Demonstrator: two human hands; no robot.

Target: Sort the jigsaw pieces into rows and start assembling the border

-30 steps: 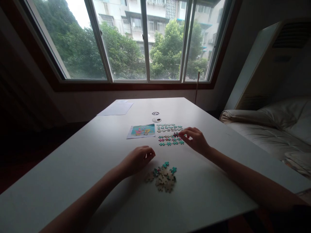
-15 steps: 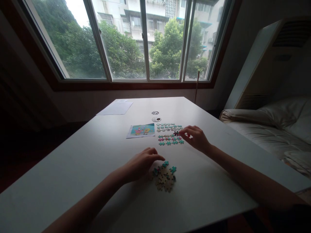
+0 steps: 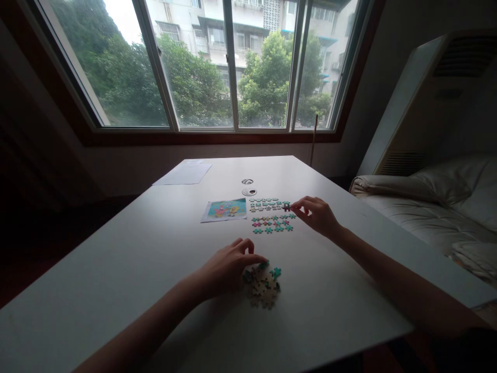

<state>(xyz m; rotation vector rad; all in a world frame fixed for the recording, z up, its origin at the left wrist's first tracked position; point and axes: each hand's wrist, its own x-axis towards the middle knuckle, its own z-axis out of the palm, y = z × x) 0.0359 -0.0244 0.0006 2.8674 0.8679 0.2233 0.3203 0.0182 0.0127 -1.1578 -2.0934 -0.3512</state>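
Observation:
On the white table (image 3: 155, 259), my left hand (image 3: 229, 264) rests with curled fingers touching the left side of a loose pile of jigsaw pieces (image 3: 264, 284). My right hand (image 3: 317, 213) pinches a dark jigsaw piece (image 3: 286, 207) at the right end of the sorted rows of pieces (image 3: 272, 215). The rows are teal, pink and pale pieces laid out singly. A colourful picture card (image 3: 226, 209) lies just left of the rows.
A sheet of paper (image 3: 183, 173) lies at the table's far left. Two small round objects (image 3: 249, 190) sit behind the rows. A window fills the back wall; a couch with a cushion (image 3: 427, 191) stands to the right of the table.
My left hand has slid right onto the loose pile. My right hand has carried the dark piece a little farther away, from the lower rows toward the upper row.

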